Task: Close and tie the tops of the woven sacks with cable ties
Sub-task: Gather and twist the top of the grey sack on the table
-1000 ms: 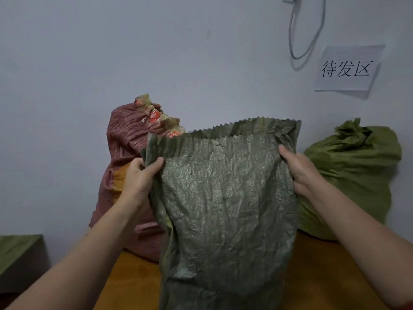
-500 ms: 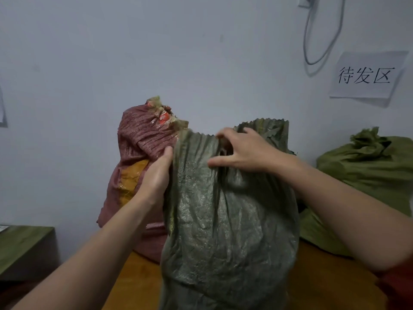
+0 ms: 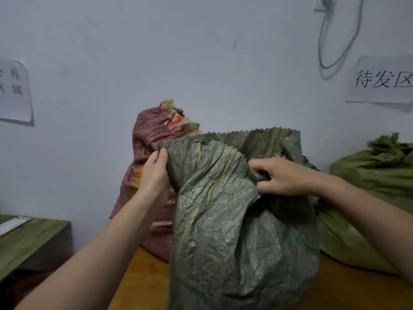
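A dark green woven sack (image 3: 234, 238) stands upright on the wooden table (image 3: 143, 278) in front of me, its zigzag-cut top loose and half folded over. My left hand (image 3: 154, 175) grips the left edge of the sack's top, thumb on the near side. My right hand (image 3: 279, 175) pinches a fold of the near layer at the right of the opening. No cable tie shows in view.
A red woven sack (image 3: 145, 153) with a bunched top leans on the wall behind. A light green sack (image 3: 366, 198) with a gathered top lies at the right. A green-covered surface (image 3: 29, 240) sits lower left. Paper signs and a cable hang on the wall.
The sack's top was spread wide, then my right hand moved in to its middle. Now it has pulled a fold down and right, and the far layer stands open behind.
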